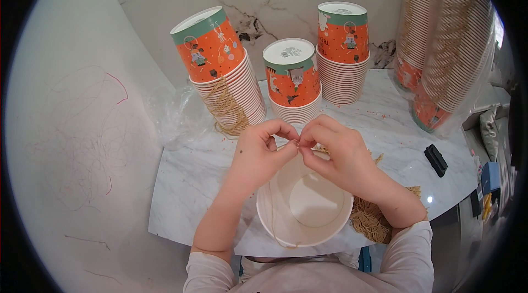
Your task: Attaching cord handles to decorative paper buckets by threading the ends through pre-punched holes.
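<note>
My left hand [259, 151] and my right hand [342, 149] meet fingertip to fingertip above the far rim of a white paper bucket [265, 213]. Both are pinched around a thin tan string, mostly hidden by the fingers. A length of string [271, 205] hangs down along the bucket's left side to its near rim. The bucket stands mouth up, its pale round bottom showing inside. Beside my right forearm lies a bundle of tan strings [369, 221], partly covered by that arm.
Upside-down orange and green paper buckets stand in a left stack [206, 45], a middle stack [293, 81] and a right stack [344, 34]. Tan strings [226, 107] drape the left stack. Plastic-wrapped buckets [456, 34] stand far right; a black object [435, 160] lies nearer.
</note>
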Tool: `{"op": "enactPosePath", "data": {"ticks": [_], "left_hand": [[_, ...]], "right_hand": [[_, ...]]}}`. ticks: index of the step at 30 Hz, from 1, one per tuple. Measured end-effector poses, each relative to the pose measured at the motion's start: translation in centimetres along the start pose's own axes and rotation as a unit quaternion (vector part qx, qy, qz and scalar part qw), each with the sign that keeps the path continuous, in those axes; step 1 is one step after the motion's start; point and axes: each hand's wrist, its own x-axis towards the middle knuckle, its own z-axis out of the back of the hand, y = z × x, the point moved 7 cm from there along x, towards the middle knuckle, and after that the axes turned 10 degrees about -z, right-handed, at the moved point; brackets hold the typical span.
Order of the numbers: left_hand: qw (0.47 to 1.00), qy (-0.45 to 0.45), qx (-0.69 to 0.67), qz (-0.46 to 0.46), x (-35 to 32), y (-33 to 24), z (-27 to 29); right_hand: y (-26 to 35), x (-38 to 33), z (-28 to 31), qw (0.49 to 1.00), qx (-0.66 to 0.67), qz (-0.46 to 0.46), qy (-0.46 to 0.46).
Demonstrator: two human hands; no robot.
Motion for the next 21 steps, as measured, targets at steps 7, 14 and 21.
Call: {"op": "enactPosePath", "data": {"ticks": [7,14,21], "left_hand": [[0.991,-0.070,0.060,-0.102,-0.3,-1.7,-0.2],[0.979,-0.105,-0.038,-0.168,-0.1,-1.8,-0.3],[0.968,-0.081,-0.184,-0.150,0.0,-1.3,-0.1]], "right_hand": [[0.2,0.1,0.4,1.000,0.000,0.011,-0.009],[0.3,0.5,1.6,0.998,0.067,-0.010,-0.016],[0.8,0.6,2.1,0.995,0.104,-0.004,-0.006]]}}
